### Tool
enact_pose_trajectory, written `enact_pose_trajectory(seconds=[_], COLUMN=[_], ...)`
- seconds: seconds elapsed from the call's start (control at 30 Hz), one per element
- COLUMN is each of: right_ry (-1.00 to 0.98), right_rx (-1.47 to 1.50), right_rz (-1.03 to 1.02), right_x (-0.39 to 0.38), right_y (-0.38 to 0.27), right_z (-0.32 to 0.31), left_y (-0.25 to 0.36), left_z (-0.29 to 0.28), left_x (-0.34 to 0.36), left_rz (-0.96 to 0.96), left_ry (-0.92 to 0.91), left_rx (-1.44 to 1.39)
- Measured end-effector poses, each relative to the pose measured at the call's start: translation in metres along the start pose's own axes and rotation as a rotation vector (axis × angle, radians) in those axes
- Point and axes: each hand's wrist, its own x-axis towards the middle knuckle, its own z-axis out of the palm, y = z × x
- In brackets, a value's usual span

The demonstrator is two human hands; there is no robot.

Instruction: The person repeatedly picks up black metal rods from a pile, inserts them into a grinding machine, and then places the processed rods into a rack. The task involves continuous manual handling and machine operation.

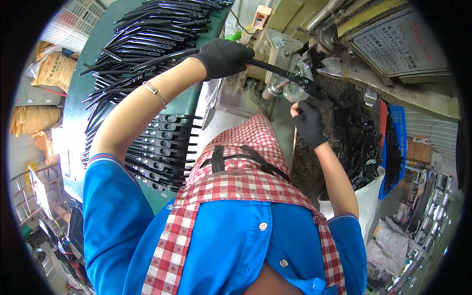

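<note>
My left hand [223,59], in a black glove, is closed around a long black bar that looks like a wiper arm [273,68]. The bar slants from the green table toward the machine, its far end over the metal fixture [276,87] with clear plastic wrapped about it. Just below that end is my right hand [310,125], gloved in black with a bare fingertip showing. Its fingers are curled in; whatever they may hold is hidden. Many similar black arms [157,37] lie heaped on the table, with a neat row of wider-ended ones [164,140] nearer me.
The green machine body [393,73] with a metal plate rises at the upper right. A white sack [361,196] and a blue crate [396,142] with dark parts stand on the right. A small switch box [261,16] is at the back; a white basket [71,24] is far left.
</note>
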Motion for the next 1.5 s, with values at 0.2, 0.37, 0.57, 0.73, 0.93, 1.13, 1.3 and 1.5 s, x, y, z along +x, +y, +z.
enact_pose_trajectory(seconds=[0.2,0.37,0.57,0.73,0.93,1.13,1.3,1.5], right_ry=[0.145,0.130,0.028,0.058,0.190,0.055,0.058,0.239], right_rx=[-0.398,-0.655,-0.697,-0.559,1.100,1.016,0.812,0.744], right_rz=[-0.011,0.104,0.212,0.247,0.308,0.258,0.213,0.134], right_x=[0.056,0.091,0.101,0.095,0.090,0.081,0.079,0.085], right_y=[0.101,0.160,0.138,0.142,0.072,-0.023,-0.016,-0.031], right_z=[0.038,0.067,0.068,0.063,0.015,-0.029,-0.026,-0.009], left_y=[-0.003,0.019,0.035,0.023,-0.039,-0.036,-0.054,-0.117], left_z=[0.002,-0.005,-0.008,-0.017,0.009,0.039,0.049,0.029], left_x=[-0.004,0.003,0.005,-0.077,-0.293,-0.418,-0.383,-0.286], left_rz=[-0.006,0.001,0.108,0.018,-0.484,-0.788,-0.932,-0.762], left_ry=[-0.051,0.042,0.089,0.001,-0.402,-0.057,0.183,0.142], left_rx=[0.010,-0.091,-0.195,-0.233,-0.066,-0.062,0.117,0.259])
